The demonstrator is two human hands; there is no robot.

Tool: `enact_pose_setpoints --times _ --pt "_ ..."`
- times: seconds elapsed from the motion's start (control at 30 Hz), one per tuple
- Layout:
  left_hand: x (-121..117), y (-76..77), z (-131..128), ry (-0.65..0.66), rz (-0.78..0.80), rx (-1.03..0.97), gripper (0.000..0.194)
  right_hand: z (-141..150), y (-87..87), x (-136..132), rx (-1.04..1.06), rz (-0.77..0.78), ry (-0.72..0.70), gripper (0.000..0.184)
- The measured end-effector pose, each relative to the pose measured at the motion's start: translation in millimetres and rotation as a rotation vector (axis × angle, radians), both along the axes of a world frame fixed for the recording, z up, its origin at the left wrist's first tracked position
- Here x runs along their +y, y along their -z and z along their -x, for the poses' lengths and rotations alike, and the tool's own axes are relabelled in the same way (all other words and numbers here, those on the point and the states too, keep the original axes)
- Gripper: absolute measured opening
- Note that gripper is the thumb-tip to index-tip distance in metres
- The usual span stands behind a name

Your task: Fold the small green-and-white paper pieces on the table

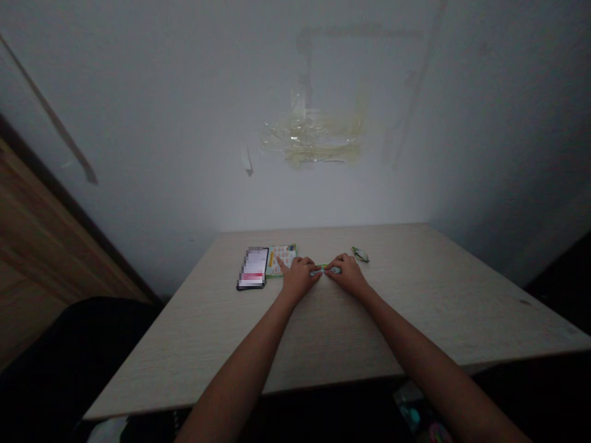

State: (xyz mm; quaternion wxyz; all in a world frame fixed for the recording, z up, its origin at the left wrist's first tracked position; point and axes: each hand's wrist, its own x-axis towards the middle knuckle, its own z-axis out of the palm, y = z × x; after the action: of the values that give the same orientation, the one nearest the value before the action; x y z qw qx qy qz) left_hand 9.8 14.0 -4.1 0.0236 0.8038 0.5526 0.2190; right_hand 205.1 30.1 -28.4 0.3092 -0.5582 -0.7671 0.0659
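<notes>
My left hand and my right hand meet over the middle of the table, fingers closed. Between their fingertips is a narrow strip of folded paper, pale with green parts. Fingers cover much of it. Just left of my left hand lies a colourful printed booklet or sheet with a green edge. A smartphone with its screen lit lies against that sheet's left side. Beyond my right hand, a small folded paper piece, green and white, rests on the tabletop.
The pale wooden table stands against a grey wall that carries peeling clear tape. A wooden panel leans in at the left. Below the table's front edge, dark surroundings hold some partly visible items.
</notes>
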Motion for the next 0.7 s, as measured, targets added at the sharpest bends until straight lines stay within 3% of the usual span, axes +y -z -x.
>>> enact_pose_setpoints --times 0.4,0.7 --pt "-7 0.2 2 0.063 -0.011 -0.012 0.023 1 -6.5 -9 -0.102 -0.114 0.009 0.014" --pt "-12 -6.4 11 0.17 0.117 -0.061 0.025 -4 -4.6 -4 -0.071 -0.032 -0.012 0.018"
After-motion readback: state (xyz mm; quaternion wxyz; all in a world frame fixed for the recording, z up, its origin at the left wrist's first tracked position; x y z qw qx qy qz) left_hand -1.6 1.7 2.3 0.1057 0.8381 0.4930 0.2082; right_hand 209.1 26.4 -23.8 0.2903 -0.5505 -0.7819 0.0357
